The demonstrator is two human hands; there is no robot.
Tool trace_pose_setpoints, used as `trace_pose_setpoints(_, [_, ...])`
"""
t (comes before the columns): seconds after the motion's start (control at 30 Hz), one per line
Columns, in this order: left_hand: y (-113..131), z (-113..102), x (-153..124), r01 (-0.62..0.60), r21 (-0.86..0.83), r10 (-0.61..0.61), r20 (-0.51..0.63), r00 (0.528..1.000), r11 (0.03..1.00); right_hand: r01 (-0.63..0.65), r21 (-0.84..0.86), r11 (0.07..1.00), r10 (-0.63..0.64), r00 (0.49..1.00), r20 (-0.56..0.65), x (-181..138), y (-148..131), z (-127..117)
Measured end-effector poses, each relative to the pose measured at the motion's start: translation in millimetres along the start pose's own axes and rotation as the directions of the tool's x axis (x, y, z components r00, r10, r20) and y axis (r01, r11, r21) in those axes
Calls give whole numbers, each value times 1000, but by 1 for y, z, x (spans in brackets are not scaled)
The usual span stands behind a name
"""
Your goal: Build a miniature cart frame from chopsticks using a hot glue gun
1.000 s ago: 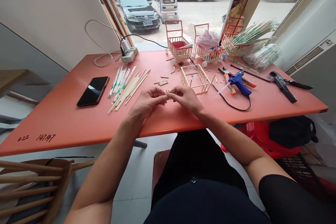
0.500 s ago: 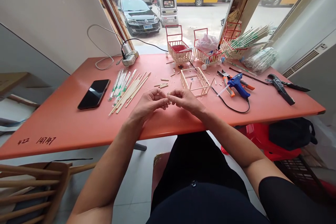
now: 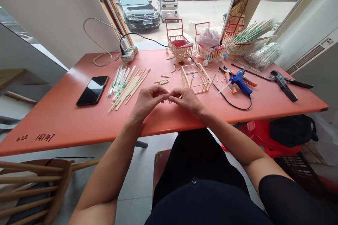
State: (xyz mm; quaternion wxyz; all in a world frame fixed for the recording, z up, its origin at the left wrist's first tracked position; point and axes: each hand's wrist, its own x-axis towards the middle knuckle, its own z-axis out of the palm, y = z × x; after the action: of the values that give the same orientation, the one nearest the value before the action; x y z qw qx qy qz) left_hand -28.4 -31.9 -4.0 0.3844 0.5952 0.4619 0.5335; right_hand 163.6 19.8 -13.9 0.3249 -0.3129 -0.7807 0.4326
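Fingertip to fingertip, my left hand (image 3: pixel 151 100) and my right hand (image 3: pixel 186 101) meet above the front of the table. Both pinch a short wooden stick piece (image 3: pixel 169 101), mostly hidden by the fingers. Just beyond them lie several short cut stick pieces (image 3: pixel 161 82). A small open frame of glued sticks (image 3: pixel 198 78) stands behind my right hand, with uprights along part of it. Left of my left hand is a spread of long bamboo sticks (image 3: pixel 130 89) beside wrapped chopsticks (image 3: pixel 118 81).
On the orange table (image 3: pixel 87 126) are a phone (image 3: pixel 93 90), a blue glue gun (image 3: pixel 240 82), orange-handled pliers (image 3: pixel 229 80) and black cutters (image 3: pixel 283 86). Small stick carts (image 3: pixel 180 47) line the window side. A power strip (image 3: pixel 129 54) sits at the back left.
Both hands stay together, with the fingertips shifting slightly around the small piece. The whole view has tilted a little; the things on the table lie as before.
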Motion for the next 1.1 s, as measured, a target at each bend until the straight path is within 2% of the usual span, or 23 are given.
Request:
trace_pose_setpoints(0.27, [-10,-2,-3,-59,207,61,-6,998,976,-5,-86,996,7,1000,26,0,8,4])
trace_pose_setpoints(0.73, [-6,-3,-13,-42,257,44,-2,999,965,4,-206,978,5,999,42,-3,6,9])
trace_pose_setpoints(0.87, [-2,-3,-12,-32,180,31,7,1000,983,6,-181,983,0,999,35,-5,4,8])
trace_pose_setpoints(1.0, [3,-4,-10,22,12,-22,-24,999,1000,-22,-20,1000,23,998,53,-4,1,4])
trace_pose_setpoints(1.1, [4,-5,-9,74,-71,-76,-24,997,995,-55,76,996,46,993,111,-3,0,0])
